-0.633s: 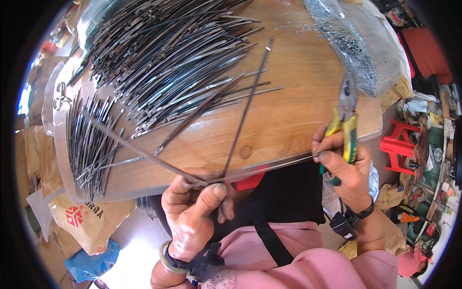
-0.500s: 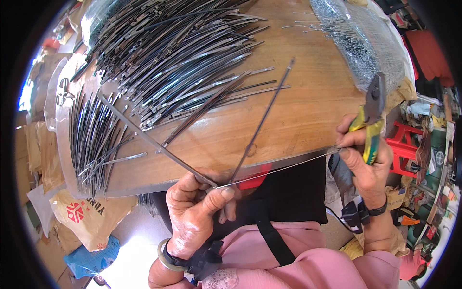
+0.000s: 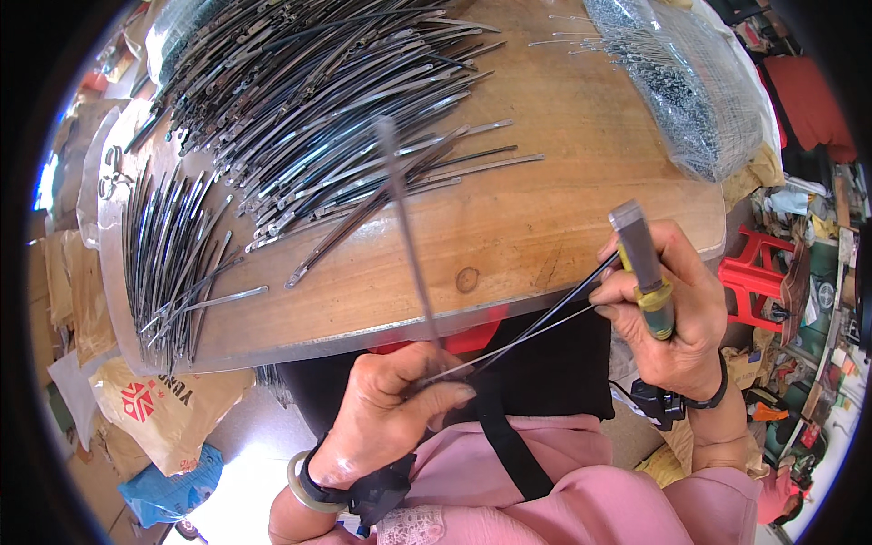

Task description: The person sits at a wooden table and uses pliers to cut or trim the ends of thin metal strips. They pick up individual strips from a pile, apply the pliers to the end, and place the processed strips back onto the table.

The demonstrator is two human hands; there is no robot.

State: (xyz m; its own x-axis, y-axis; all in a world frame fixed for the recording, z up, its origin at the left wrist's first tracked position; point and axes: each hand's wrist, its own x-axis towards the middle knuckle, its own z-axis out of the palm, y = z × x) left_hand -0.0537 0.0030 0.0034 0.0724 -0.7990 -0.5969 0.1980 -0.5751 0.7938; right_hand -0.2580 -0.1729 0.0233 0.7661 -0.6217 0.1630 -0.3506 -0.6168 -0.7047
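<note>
Just below the table's front edge, my left hand [image 3: 395, 400] is closed, pinching metal strips between thumb and fingers. One long strip [image 3: 409, 232], blurred by motion, sticks up from it across the table. A dark strip [image 3: 554, 309] and a thin wire [image 3: 536, 334] cross near my left fingertips and run to the right. Their far ends meet the thumb and fingers of my right hand [image 3: 677, 309]. That hand also grips pliers [image 3: 647, 263] with yellow-green handles, the head turned up and seen edge-on. Whether the strips are joined at the left pinch is hidden.
A big pile of dark metal strips [image 3: 300, 118] covers the table's far left, with a smaller bundle [image 3: 173, 263] nearer. Clear plastic holding many thin wires [image 3: 677, 91] lies far right. A wooden table [image 3: 581, 200], a red stool [image 3: 754, 277] and a paper bag [image 3: 168, 413] surround me.
The blurred strip in my left hand has swung upright. My right hand has turned the pliers and now meets the dark strip's end, which earlier pointed up over the table.
</note>
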